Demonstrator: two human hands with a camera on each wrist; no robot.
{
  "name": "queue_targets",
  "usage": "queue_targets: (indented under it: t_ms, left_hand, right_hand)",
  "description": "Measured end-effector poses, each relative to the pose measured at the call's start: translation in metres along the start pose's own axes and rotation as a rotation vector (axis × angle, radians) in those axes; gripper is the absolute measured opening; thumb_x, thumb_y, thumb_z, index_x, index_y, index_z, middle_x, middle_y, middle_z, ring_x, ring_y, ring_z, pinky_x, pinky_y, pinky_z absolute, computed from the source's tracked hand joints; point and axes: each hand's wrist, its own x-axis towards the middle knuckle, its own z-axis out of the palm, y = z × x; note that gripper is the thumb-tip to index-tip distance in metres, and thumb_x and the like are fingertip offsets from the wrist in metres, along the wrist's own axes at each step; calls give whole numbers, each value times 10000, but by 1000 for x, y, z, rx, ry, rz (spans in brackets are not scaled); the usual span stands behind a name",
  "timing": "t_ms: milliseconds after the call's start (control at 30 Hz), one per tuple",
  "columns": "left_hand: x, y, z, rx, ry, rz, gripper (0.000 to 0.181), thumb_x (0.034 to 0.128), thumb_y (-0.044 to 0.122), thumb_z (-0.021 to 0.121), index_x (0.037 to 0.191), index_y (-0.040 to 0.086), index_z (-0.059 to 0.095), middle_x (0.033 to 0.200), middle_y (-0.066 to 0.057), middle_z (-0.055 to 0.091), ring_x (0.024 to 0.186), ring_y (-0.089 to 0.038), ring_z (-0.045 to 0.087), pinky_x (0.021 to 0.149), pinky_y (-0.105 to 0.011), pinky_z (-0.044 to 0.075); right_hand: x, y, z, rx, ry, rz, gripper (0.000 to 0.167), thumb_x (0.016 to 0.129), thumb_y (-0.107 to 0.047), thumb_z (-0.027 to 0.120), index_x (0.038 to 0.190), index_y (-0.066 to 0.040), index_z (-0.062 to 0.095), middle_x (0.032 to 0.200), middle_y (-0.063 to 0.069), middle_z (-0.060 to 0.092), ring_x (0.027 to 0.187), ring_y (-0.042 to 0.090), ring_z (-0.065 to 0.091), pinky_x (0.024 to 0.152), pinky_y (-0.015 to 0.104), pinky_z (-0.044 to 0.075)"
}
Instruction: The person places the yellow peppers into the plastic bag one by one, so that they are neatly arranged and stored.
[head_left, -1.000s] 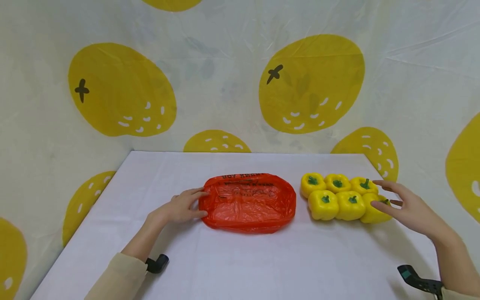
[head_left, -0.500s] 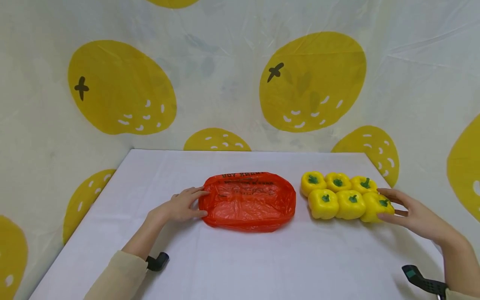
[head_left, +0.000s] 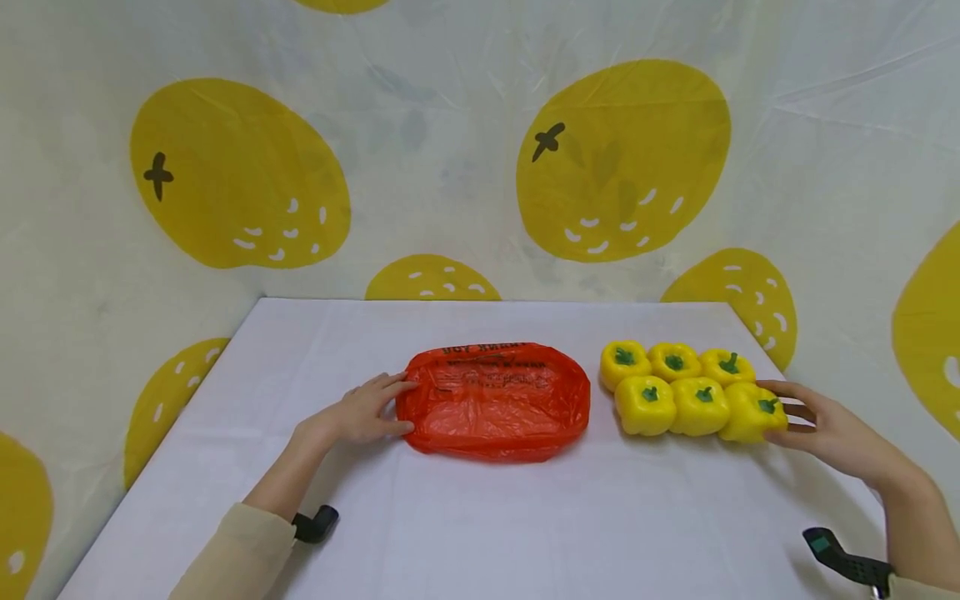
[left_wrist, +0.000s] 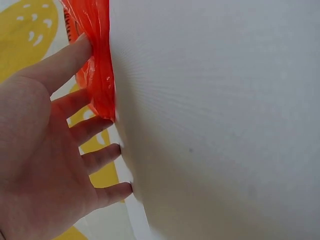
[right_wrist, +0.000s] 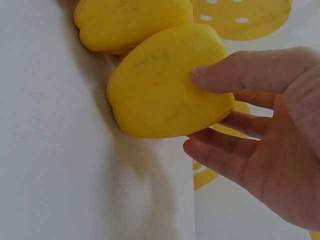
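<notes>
A red plastic bag (head_left: 495, 404) with dark print lies flat, its opening spread wide. At its left edge my left hand (head_left: 369, 410) touches the rim with thumb and fingers spread; in the left wrist view this hand (left_wrist: 50, 135) has its thumb against the red plastic (left_wrist: 101, 75). Several yellow bell peppers with green stems (head_left: 699, 407) stand in two rows to the right of the bag. My right hand (head_left: 840, 433) grips the front right pepper (head_left: 750, 412). In the right wrist view the right hand (right_wrist: 265, 135) has its thumb on that pepper (right_wrist: 160, 85) and its fingers around the far side.
A white cloth covers the table (head_left: 480, 533). Behind it hangs a pale curtain (head_left: 435, 150) with big yellow fruit prints. Black devices are strapped to the left wrist (head_left: 317, 525) and the right wrist (head_left: 843, 560).
My right hand has moved from above the right-hand peppers down to the right side of the front right one and holds it. The left hand and bag look unmoved.
</notes>
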Motion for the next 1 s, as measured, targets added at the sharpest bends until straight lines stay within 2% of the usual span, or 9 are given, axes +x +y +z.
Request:
queue_targets:
  t_ms: [33, 67, 233, 300, 733, 800, 867, 933, 1000]
  left_hand:
    - [0, 0, 0, 0, 1, 7, 717, 925, 422, 728, 1530, 127, 480, 1624, -180, 339, 1487, -477, 238, 1117, -741, 246]
    - [0, 0, 0, -1, -2, 6, 719, 926, 423, 727, 1533, 129, 478, 1627, -175, 337, 1490, -476, 232, 1125, -730, 245]
    - [1, 0, 0, -6, -6, 2, 729, 922, 431, 730, 1537, 135, 473, 1628, -172, 335, 1494, -475, 223, 1141, -713, 234]
    - [2, 1, 0, -4, -5, 2, 727, 923, 430, 730, 1536, 137, 474, 1627, -173, 337, 1494, -475, 222, 1144, -711, 231]
    - [3, 2, 0, 19, -13, 11, 702, 928, 422, 726, 1524, 133, 493, 1616, -178, 350, 1489, -478, 233, 1143, -704, 246]
    - [3, 2, 0, 22, -12, 12, 700, 929, 423, 725, 1523, 132, 494, 1615, -179, 350, 1488, -477, 236, 1141, -703, 251]
    - [3, 3, -1, 19, -16, 5, 701, 929, 423, 725, 1524, 135, 494, 1618, -177, 346, 1490, -475, 232, 1137, -705, 258]
    - [2, 4, -3, 16, -23, -1, 702, 927, 420, 727, 1523, 130, 495, 1616, -183, 345, 1486, -482, 232, 1123, -715, 272]
    - [1, 4, -4, 5, -33, -11, 708, 923, 417, 733, 1524, 130, 494, 1619, -181, 341, 1488, -481, 225, 1114, -721, 282]
  right_hand:
    - [0, 1, 0, 4, 0, 5, 786, 974, -219, 722, 1535, 91, 267, 1517, 391, 286, 1267, 614, 385, 904, 613, 539]
    - [0, 1, -1, -1, 2, 13, 788, 972, -228, 726, 1533, 86, 270, 1518, 381, 295, 1270, 607, 392, 897, 576, 553]
    - [-1, 3, -2, -9, 10, 17, 788, 979, -243, 723, 1519, 100, 263, 1505, 383, 303, 1267, 627, 384, 922, 636, 520]
    - [-2, 3, -2, -9, 12, 20, 791, 983, -250, 718, 1515, 108, 255, 1502, 391, 295, 1264, 639, 376, 940, 725, 448]
    - [-12, 4, -7, -67, 52, 37, 815, 978, -291, 728, 1497, 138, 269, 1467, 422, 320, 1209, 646, 405, 906, 722, 473]
    - [-13, 3, -10, -85, 77, 24, 816, 965, -282, 746, 1496, 131, 284, 1461, 411, 341, 1196, 637, 416, 883, 637, 539]
    - [-14, 2, -13, -95, 98, 1, 809, 952, -260, 764, 1493, 124, 302, 1452, 403, 361, 1184, 631, 425, 836, 434, 605]
    - [-15, -2, -17, -102, 116, -22, 793, 943, -233, 774, 1491, 117, 320, 1447, 394, 378, 1174, 626, 433, 749, 229, 570]
    - [-14, -7, -20, -102, 126, -48, 779, 942, -202, 774, 1490, 119, 323, 1440, 398, 379, 1168, 627, 425, 710, 132, 512]
